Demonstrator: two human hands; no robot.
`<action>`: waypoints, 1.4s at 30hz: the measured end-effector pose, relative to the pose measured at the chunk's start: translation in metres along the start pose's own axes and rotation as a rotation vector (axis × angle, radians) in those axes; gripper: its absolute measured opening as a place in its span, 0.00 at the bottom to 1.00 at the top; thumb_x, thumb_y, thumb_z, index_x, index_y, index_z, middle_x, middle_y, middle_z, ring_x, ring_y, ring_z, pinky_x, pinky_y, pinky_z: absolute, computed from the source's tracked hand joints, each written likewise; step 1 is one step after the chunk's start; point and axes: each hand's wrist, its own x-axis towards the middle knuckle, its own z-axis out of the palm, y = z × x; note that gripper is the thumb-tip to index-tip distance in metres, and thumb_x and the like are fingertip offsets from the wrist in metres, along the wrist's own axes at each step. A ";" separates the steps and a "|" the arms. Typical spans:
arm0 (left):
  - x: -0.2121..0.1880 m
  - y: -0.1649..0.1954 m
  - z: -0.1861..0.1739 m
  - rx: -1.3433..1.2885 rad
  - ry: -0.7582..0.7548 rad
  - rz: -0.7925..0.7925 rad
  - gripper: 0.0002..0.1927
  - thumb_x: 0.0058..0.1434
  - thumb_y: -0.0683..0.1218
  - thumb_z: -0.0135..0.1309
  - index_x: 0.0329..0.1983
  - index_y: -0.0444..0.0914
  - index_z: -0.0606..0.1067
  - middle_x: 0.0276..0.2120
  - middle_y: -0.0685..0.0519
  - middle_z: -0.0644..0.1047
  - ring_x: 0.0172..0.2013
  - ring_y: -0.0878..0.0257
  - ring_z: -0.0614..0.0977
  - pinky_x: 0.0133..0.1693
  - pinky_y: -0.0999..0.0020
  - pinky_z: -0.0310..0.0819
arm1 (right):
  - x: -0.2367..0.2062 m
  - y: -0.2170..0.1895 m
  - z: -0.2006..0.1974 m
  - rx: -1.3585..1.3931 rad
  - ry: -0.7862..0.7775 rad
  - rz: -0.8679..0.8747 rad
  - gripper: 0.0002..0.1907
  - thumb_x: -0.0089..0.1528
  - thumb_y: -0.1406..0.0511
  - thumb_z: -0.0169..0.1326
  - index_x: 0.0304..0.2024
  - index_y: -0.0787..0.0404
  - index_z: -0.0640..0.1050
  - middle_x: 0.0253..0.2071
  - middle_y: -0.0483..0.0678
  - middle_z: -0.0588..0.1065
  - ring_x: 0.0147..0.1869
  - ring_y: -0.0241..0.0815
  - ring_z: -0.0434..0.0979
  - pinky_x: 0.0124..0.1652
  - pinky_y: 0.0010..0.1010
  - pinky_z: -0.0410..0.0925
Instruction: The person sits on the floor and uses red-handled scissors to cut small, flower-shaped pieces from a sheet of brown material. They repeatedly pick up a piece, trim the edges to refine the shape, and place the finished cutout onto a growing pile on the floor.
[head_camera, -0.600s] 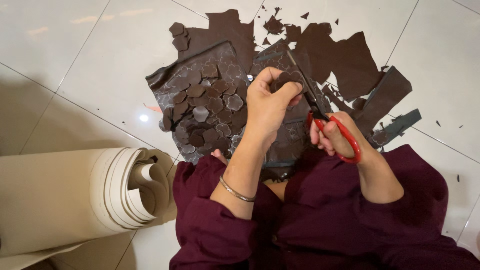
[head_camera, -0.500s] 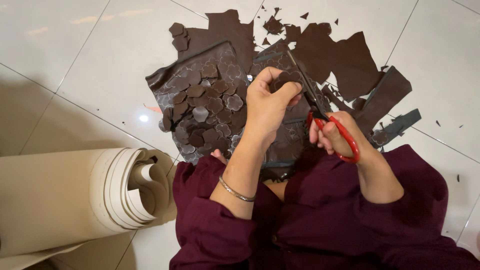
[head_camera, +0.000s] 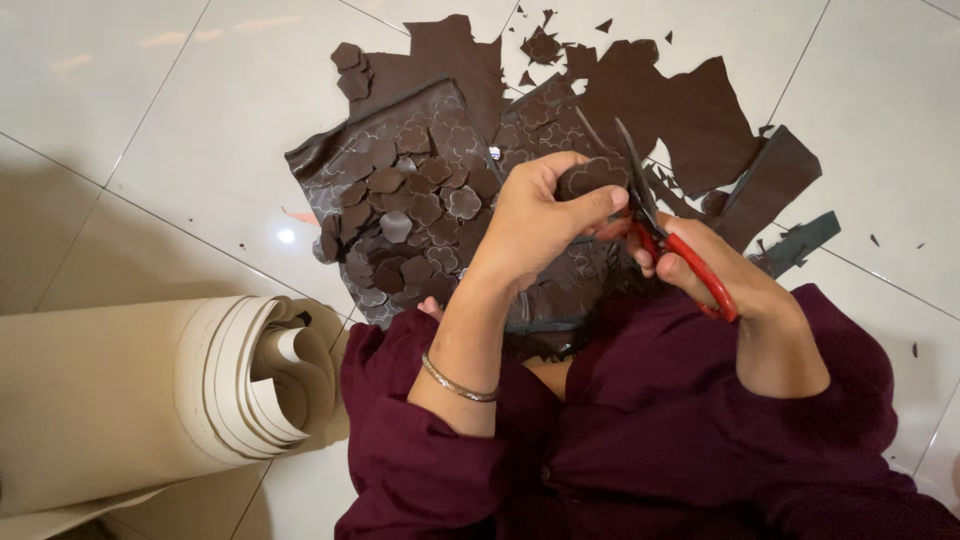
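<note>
left hand (head_camera: 535, 215) pinches a brown leather cutout (head_camera: 590, 176) just left of the red-handled scissors (head_camera: 668, 235), gripped in the right hand (head_camera: 715, 275), above the brown leather sheet (head_camera: 420, 200) on the floor.

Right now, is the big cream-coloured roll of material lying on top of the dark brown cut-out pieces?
No, the cream roll lies on the floor tiles, apart from the brown cut-outs.

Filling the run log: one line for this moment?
left hand: holds brown piece | right hand: scissors cutting it | cut shapes on floor
</note>
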 end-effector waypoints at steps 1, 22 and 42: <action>0.000 0.003 0.001 0.014 -0.001 -0.002 0.06 0.60 0.39 0.62 0.37 0.31 0.77 0.24 0.56 0.76 0.25 0.71 0.75 0.29 0.75 0.70 | -0.001 -0.002 -0.001 0.007 -0.008 -0.002 0.55 0.55 0.25 0.43 0.54 0.68 0.75 0.27 0.40 0.64 0.30 0.33 0.62 0.32 0.26 0.61; -0.010 -0.003 -0.009 0.162 0.048 -0.030 0.04 0.57 0.39 0.63 0.31 0.32 0.79 0.21 0.57 0.76 0.22 0.73 0.74 0.25 0.77 0.67 | -0.005 0.013 0.008 -0.001 -0.030 0.005 0.56 0.53 0.24 0.41 0.50 0.67 0.77 0.22 0.38 0.62 0.25 0.32 0.61 0.27 0.27 0.58; -0.014 -0.019 -0.015 0.122 0.022 -0.034 0.08 0.62 0.45 0.63 0.35 0.35 0.80 0.24 0.58 0.79 0.25 0.73 0.76 0.29 0.78 0.74 | -0.011 0.032 0.013 0.045 -0.022 0.028 0.55 0.51 0.22 0.36 0.36 0.65 0.78 0.20 0.38 0.64 0.22 0.32 0.66 0.25 0.25 0.66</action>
